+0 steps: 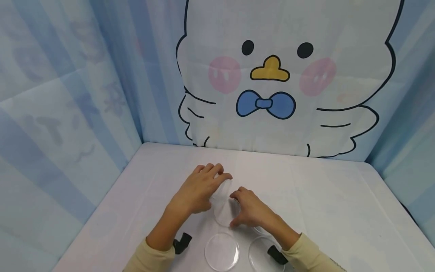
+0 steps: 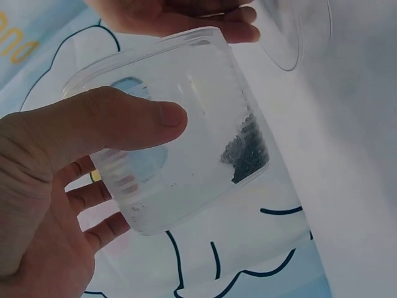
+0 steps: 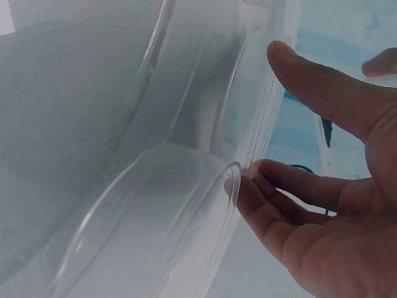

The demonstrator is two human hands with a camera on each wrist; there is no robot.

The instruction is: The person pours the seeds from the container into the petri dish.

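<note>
Tub (image 2: 192, 186): left grip (image 1: 198, 192) is pinching it.
Dish (image 1: 222, 216): right grip (image 1: 251, 207) is pinching its rim.
Grains (image 2: 249, 150): overtipping could be spilling them between grips.

Even light brightened the bench (image 1: 326, 211); both wrist views were dimmer, glare streaking the right one's clear disc (image 3: 146, 217) at seven o'clock.
</note>
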